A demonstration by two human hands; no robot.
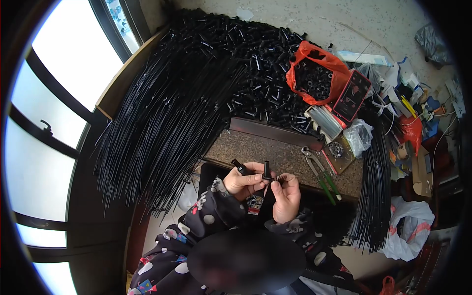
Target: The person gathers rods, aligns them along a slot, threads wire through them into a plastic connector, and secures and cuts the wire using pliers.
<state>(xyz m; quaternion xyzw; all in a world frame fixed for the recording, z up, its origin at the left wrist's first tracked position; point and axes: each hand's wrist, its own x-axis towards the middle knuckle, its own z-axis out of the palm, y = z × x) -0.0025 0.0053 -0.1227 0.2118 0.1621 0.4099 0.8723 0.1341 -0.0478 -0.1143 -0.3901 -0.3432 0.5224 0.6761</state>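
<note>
My left hand point(242, 183) is closed around black tubular plastic pieces. One black tubular piece point(238, 165) sticks out past the back of the fingers, and a second, upright black tube point(266, 169) stands at the fingertips. Close beside it, my right hand point(286, 199) is closed in a pinch at the base of the upright tube. Thin dark strands show by its fingertips, too small to name. Both hands are held over the near edge of the speckled tabletop point(216, 150).
Long black rods point(152, 128) fan out at left, with a heap of black tubular pieces point(255, 64) behind. A red bag point(302, 51) of small black rings, a phone point(352, 95) and green-handled pliers point(319, 172) lie right. More black rods point(374, 196) hang off the right edge.
</note>
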